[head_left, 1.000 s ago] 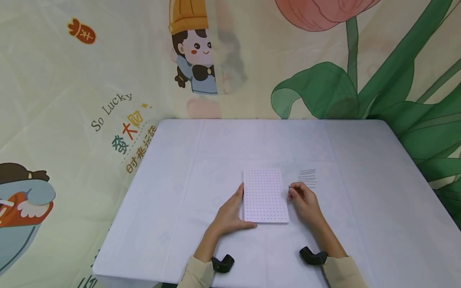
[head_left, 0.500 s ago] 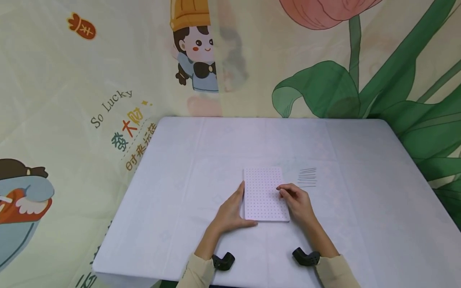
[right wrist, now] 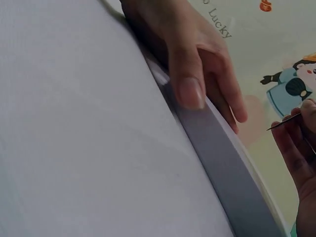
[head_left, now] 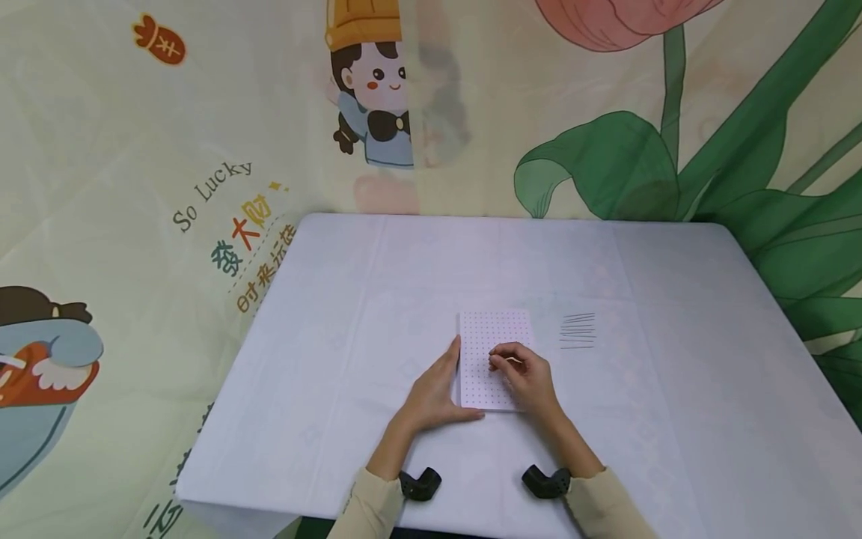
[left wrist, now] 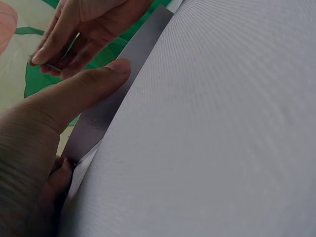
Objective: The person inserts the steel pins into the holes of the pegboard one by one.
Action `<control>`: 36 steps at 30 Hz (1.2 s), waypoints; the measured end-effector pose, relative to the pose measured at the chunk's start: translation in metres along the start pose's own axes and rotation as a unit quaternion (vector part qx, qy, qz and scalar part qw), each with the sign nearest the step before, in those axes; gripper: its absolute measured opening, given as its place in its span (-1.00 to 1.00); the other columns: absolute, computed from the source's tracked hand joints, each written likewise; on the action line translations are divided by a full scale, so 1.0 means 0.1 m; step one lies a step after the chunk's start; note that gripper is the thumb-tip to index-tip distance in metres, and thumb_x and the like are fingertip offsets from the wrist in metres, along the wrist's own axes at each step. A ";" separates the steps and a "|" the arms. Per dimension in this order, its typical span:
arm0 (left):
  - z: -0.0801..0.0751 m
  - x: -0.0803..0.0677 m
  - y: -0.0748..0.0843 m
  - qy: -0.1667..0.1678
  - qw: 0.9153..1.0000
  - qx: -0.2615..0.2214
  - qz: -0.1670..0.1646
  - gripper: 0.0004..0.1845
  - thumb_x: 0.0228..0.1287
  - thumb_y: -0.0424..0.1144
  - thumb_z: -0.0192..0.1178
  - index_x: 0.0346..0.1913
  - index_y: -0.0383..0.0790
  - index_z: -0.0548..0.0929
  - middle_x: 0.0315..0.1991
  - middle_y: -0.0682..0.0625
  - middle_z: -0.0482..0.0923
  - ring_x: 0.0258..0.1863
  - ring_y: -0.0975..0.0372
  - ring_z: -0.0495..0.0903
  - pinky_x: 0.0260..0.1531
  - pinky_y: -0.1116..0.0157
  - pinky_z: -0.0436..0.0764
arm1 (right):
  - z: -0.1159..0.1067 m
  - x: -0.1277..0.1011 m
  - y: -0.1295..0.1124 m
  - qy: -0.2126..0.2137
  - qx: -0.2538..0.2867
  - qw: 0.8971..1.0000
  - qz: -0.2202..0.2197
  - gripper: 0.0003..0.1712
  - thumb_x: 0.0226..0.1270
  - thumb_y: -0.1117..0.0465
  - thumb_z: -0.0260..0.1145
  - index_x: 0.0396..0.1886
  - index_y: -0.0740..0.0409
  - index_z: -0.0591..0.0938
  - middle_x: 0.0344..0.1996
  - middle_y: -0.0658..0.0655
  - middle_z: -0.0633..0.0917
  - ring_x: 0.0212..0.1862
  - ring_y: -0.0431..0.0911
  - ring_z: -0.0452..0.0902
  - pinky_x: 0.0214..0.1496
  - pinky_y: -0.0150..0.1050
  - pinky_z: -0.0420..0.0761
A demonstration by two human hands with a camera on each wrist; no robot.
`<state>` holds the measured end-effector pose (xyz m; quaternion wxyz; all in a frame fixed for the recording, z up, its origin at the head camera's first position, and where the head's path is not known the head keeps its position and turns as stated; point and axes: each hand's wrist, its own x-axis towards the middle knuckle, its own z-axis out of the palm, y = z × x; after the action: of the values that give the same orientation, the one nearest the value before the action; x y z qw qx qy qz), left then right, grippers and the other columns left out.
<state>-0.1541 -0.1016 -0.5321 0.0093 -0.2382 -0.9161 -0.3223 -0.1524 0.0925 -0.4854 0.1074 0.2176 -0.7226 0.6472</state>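
A white board (head_left: pixel 494 323) dotted with rows of small holes lies on the table in the head view. My left hand (head_left: pixel 434 393) braces it, straight fingers along its left side and thumb along its front edge. Over the board's middle is my right hand (head_left: pixel 528 378), thumb and fingertips pinching a thin dark needle (right wrist: pixel 284 122). The right wrist view shows the needle's pointed end sticking out past the fingertips. Several similar needles (head_left: pixel 578 332) lie in a loose column right of the board. In the head view the right hand covers part of the board's lower right.
A white cloth covers the table (head_left: pixel 323 359). Behind it hangs a printed backdrop (head_left: pixel 465 187) with cartoon figures and large green leaves. Each wrist carries a black camera mount (head_left: pixel 420 485).
My right hand has moved left with the needle, from beside the loose needles to above the board's middle. The left hand has stayed against the board. The head view has shifted slightly.
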 end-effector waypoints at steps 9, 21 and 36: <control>-0.01 0.01 0.03 0.002 1.000 -0.007 0.006 0.37 -0.30 0.30 0.40 0.45 -0.25 -0.19 0.43 -0.10 -0.05 0.36 0.18 0.05 0.23 0.18 0.26 | 0.24 0.02 -0.01 -0.019 -0.009 0.998 -0.053 -0.89 0.09 0.60 0.24 -0.34 0.48 0.56 -0.41 0.33 0.63 -0.33 0.12 0.60 -0.25 -0.30 0.63; 0.02 -0.02 0.04 0.004 1.000 -0.003 0.009 0.36 -0.27 0.35 0.35 0.45 -0.25 -0.21 0.43 -0.11 -0.05 0.36 0.13 0.07 0.21 0.15 0.28 | 0.26 -0.02 0.00 -0.031 -0.059 0.996 -0.062 -0.89 0.09 0.56 0.27 -0.36 0.40 0.57 -0.40 0.25 0.65 -0.30 0.05 0.61 -0.20 -0.30 0.62; 0.00 -0.05 0.04 0.001 1.000 0.006 0.003 0.35 -0.25 0.40 0.30 0.45 -0.23 -0.23 0.44 -0.08 -0.09 0.37 0.14 0.04 0.22 0.15 0.26 | 0.27 0.00 0.00 -0.057 -0.076 0.992 -0.080 -0.87 0.04 0.59 0.29 -0.40 0.39 0.57 -0.43 0.24 0.66 -0.34 0.04 0.61 -0.28 -0.25 0.63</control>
<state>-0.1481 -0.1013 -0.5302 0.0122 -0.2406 -0.9175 -0.3165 -0.1489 0.0656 -0.4892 0.1333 0.3024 -0.7553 0.5660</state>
